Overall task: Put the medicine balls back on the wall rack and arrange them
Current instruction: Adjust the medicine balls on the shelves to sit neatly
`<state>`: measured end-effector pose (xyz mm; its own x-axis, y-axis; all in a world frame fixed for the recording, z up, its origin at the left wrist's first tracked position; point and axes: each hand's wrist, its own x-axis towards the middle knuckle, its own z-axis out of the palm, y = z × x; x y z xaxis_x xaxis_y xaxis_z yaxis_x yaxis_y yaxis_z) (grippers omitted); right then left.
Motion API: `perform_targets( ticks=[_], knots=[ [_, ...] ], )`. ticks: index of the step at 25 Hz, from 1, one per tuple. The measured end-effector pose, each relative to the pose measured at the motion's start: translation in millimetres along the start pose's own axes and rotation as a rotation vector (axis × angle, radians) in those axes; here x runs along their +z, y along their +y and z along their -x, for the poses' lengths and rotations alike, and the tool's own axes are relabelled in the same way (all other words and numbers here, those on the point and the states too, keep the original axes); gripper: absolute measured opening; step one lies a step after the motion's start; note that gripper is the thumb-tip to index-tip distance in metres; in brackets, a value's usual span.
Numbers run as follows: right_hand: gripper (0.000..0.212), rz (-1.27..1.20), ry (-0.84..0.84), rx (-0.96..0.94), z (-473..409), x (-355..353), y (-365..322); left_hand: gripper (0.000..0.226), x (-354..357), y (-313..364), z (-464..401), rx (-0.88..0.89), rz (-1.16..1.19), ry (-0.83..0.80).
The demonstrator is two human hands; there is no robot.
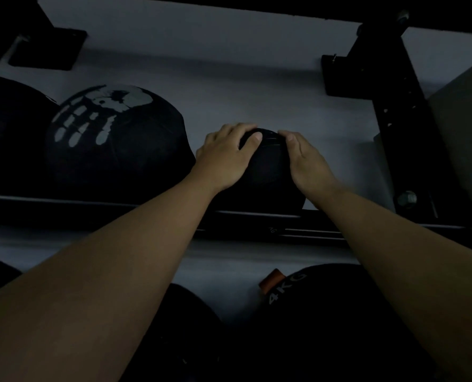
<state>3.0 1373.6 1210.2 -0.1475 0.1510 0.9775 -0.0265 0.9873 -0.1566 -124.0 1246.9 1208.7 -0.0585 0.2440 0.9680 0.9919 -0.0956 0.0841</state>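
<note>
Head view, very dim. Centre frame: small black ball on the rack rail, its lower half lost in shadow. Left hand and right hand clamp its two sides, fingers over the top. Left of it, a larger ball with a pale handprint. Lower right, a ball marked 4KG, outline barely readable. Upright at upper right.

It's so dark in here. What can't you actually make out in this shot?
- Head view: markings on the small ball, covered by the left hand and right hand.
- Leftmost ball: cut by the frame edge.
- Bottom ball marked 4KG: partly behind the right forearm, lost in darkness.
</note>
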Motion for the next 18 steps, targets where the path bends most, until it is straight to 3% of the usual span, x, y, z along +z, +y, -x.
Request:
perform_targets(
  ticks=[12,15,18],
  knots=[
    [0.071,0.097,-0.217,0.21,77,-24,-28,0.063,-8,2,61,-0.017,-0.047,-0.146],
    [0.064,0.151,-0.306,0.171,99,-52,-30,0.08,-6,23,84,-0.119,-0.064,-0.212],
    [0.055,0.164,-0.315,0.154,127,-85,-22,0.08,7,46,116,-0.15,-0.133,-0.235]
  ],
)
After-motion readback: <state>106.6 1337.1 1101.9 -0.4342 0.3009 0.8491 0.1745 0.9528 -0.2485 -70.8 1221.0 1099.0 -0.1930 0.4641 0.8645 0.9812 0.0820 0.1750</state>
